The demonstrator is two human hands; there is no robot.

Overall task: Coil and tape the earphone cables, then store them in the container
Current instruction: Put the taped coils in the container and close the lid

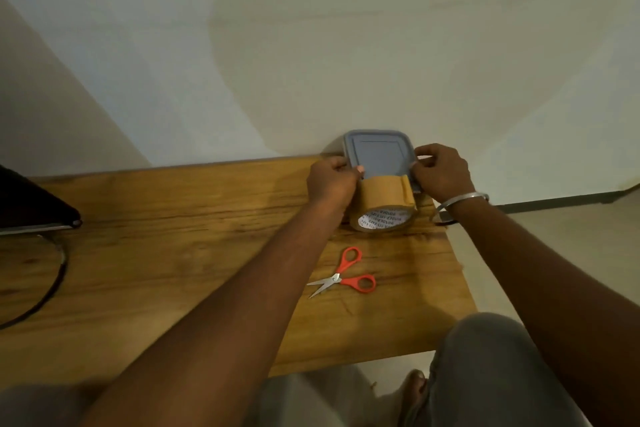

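Grey lidded container (379, 152) held at the table's (173, 236) far edge, near the right corner.
The left grip (332, 184) and right grip (441, 172) curl round its opposite sides; a brown tape roll (381, 204) stands on edge just in front, and orange scissors (346, 276) lie nearer the near edge.

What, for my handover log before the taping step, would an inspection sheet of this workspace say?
Surface: wooden table, set against a wall.
Job's things: container at the far edge, grey lid on; brown tape roll directly in front of it; orange-handled scissors lying nearer, blades slightly open; earphones: nothing seen.
Clutter: dark object at the left edge, cut off by the frame.
Hands: left hand grips the container's left edge; right hand grips its right edge.
Cables: dark cable curving over the table on the left.
Surroundings: pale wall; light floor on the right.
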